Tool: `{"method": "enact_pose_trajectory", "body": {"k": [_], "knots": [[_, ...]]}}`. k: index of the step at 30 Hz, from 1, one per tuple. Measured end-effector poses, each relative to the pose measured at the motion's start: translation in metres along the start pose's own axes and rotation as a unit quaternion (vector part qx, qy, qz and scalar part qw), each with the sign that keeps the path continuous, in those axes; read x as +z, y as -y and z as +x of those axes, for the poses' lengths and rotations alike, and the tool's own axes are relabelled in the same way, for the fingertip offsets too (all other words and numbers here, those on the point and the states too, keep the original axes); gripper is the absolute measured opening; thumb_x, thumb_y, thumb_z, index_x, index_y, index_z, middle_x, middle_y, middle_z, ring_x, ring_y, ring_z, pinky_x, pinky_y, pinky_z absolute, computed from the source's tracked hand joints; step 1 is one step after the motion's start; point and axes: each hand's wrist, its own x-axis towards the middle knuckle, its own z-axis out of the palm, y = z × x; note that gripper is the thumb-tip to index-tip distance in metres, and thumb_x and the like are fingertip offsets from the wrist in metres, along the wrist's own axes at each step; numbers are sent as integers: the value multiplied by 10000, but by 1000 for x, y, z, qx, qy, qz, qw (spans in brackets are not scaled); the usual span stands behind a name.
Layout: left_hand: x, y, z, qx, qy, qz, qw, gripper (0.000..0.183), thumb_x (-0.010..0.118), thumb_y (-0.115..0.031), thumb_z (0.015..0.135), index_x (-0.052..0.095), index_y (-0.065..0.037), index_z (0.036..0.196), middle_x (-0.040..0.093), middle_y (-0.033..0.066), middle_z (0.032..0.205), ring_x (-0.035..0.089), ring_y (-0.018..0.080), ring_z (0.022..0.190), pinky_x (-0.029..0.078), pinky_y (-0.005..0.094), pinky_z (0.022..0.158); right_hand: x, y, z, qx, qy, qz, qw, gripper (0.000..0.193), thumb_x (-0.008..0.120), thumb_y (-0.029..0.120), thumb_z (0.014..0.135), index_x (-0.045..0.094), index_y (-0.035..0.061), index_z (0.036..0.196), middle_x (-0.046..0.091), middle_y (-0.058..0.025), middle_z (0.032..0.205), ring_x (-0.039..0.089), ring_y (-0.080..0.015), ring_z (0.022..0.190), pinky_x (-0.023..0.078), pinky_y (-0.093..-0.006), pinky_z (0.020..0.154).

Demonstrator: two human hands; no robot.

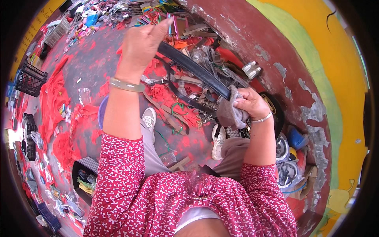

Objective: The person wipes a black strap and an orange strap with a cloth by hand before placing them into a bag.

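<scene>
A black belt [191, 68] runs slantwise in front of me, pulled straight between my hands. My left hand [143, 44], with a pale bangle on its wrist, is closed on the belt's upper end, thumb pointing up. Lower down, my right hand [253, 104] grips a grey cloth [229, 114], which is folded around the belt's other part. Part of the belt is hidden inside the cloth. Beneath, a heap of belts and straps lies on the floor, among them a brown strap [167, 117] near my left shoe [149, 117].
Red cloth [55, 93] and litter cover much of the floor. Black crates [31, 79] stand at the left, with a bin [85, 175] of small things by my left side. A peeling wall [292, 75] rises at the right, with a blue object [296, 138] and plastic-wrapped items below.
</scene>
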Motion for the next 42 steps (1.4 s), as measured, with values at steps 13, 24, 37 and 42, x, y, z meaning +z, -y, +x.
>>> {"method": "enact_pose_trajectory", "body": {"k": [13,24,37,42], "knots": [[-5,58,-3,-217,-13,-136,967,556,573,-511,805,602,7,607,466,5,508,418,83,511,353,265,483,-36,-17,-38,-117,-107,147,976,285,665,129,731,603,-66,930,640,-91,837,614,-164,732,485,-287,706],[18,48,-12,-225,347,11,910,613,415,-526,859,572,24,638,527,120,535,539,253,536,425,350,549,0,2,-8,-202,-31,220,954,363,656,122,730,570,-86,1016,630,-153,940,620,-235,852,480,-347,798],[68,-21,-51,-193,523,-472,683,533,370,-450,928,547,20,1108,604,83,1041,548,164,979,412,289,864,20,-4,18,-257,-52,322,910,450,632,264,760,510,-51,1057,604,-176,956,609,-274,859,496,-392,775],[79,-26,-56,-118,542,-407,726,397,462,-370,918,601,0,959,562,-17,836,466,48,772,406,237,712,22,5,15,-269,-146,324,895,369,580,243,818,518,-30,1058,611,-150,952,611,-247,850,499,-369,771]]}}
